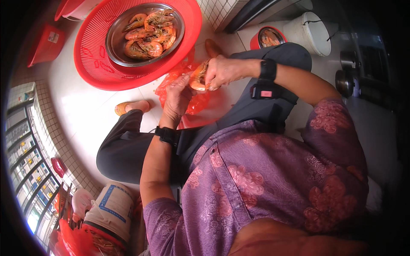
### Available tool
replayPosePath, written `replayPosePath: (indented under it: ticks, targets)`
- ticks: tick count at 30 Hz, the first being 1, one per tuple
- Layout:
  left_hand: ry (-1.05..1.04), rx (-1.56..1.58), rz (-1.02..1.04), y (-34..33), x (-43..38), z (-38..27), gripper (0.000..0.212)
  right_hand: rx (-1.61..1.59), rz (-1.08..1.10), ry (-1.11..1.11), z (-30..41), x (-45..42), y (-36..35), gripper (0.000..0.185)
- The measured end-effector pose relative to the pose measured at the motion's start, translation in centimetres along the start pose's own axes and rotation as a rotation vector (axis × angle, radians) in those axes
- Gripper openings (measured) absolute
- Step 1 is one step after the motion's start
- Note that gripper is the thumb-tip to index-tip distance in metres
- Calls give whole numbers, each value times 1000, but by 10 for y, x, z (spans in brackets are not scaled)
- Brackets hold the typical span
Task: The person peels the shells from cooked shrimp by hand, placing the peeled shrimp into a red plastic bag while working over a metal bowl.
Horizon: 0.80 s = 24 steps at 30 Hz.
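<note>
A cooked, orange shrimp [196, 84] is held between my two hands, its body curled. My right hand [222, 72] grips it on the head and leg side, with the fingers bent around it. From the other side my left hand [177, 94] meets its outer curve with the fingertips. Below the hands a crumpled red plastic bag [198, 104] is spread, partly hidden by them. In front stands a metal bowl [115, 59] with several whole shrimp [150, 33] in it. This bowl rests inside a wide red plastic colander [89, 60].
Beyond my right knee is a small red-rimmed container [254, 41] holding orange pieces, with a white bucket [307, 33] beside it. A red bin [46, 46] stands at far left. Near the barred window [28, 150] is another white bucket [112, 204]. Tiles cover the floor [86, 112].
</note>
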<state>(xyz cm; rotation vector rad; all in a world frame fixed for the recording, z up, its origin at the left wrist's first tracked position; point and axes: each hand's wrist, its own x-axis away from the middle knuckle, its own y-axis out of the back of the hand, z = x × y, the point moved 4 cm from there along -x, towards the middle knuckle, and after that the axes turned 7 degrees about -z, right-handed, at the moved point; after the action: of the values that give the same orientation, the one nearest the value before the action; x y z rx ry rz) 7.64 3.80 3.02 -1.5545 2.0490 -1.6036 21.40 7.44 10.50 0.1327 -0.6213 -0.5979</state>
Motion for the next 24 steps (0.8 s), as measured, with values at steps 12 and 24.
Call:
replayPosePath:
  ticks: [12,24]
  targets:
    - [-23,-249,-308,56,-13,3,29,367,-414,223,-70,-61,-32,12]
    - [17,-207,-314,64,-9,4,14,557,-382,370,-60,-74,-54,16]
